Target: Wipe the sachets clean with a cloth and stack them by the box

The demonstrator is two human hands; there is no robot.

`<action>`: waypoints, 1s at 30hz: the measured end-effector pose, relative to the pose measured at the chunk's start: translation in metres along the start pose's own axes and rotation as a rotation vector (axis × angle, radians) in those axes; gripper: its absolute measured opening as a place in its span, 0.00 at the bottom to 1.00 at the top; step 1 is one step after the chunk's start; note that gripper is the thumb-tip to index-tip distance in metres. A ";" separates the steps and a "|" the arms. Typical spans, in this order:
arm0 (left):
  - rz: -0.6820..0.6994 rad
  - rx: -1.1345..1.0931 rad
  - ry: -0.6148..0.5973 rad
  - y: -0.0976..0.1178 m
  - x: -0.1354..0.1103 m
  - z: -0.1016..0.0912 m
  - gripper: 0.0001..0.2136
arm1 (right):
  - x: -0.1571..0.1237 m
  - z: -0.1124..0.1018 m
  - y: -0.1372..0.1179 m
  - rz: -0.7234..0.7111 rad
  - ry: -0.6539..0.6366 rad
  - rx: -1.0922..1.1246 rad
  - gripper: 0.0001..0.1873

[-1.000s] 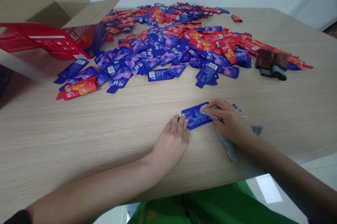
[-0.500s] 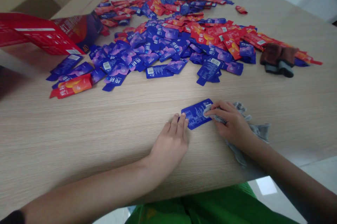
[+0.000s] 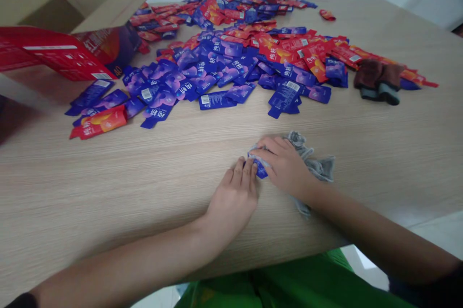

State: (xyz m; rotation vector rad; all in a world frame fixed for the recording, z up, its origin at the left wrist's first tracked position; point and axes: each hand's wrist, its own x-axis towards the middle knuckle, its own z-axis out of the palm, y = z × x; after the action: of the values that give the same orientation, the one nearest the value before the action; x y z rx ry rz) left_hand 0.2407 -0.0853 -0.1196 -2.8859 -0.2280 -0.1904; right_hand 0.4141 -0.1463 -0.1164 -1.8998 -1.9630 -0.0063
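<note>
A blue pouch (image 3: 261,169) with pale print lies flat on the table in front of me, mostly covered by my hands. The fingers of my left hand (image 3: 235,190) are together and press its left end against the tabletop; the thumb is hidden. Bunched under my right hand (image 3: 285,166) is a grey cloth (image 3: 320,168), gripped in the fingers. Part of the cloth lies over the pouch, close to my left fingertips, and the rest trails to the right across the table.
Blue-purple pouches (image 3: 202,69) and red pouches (image 3: 289,47) are heaped across the middle and back of the table (image 3: 144,173). An open cardboard box (image 3: 65,52) stands at the far left. A brown and grey cloth item (image 3: 379,81) lies at the heap's right end.
My right hand has slid left with the grey cloth, across the pouch towards my left hand, covering most of the pouch. My left hand has stayed in place.
</note>
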 end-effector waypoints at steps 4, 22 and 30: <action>-0.009 0.005 -0.008 0.001 0.000 0.000 0.21 | -0.013 -0.003 0.028 0.091 0.059 -0.016 0.18; 0.008 -0.008 -0.006 0.000 0.000 -0.001 0.21 | -0.014 -0.010 0.015 0.064 0.024 -0.002 0.17; -0.006 -0.007 -0.002 0.000 0.000 0.000 0.21 | -0.027 -0.014 0.053 0.172 0.037 0.092 0.15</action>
State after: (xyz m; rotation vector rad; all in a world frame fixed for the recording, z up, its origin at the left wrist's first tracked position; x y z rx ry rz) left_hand 0.2403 -0.0850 -0.1199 -2.8931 -0.2370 -0.1893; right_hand 0.4683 -0.1726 -0.1262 -1.9870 -1.7393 0.0947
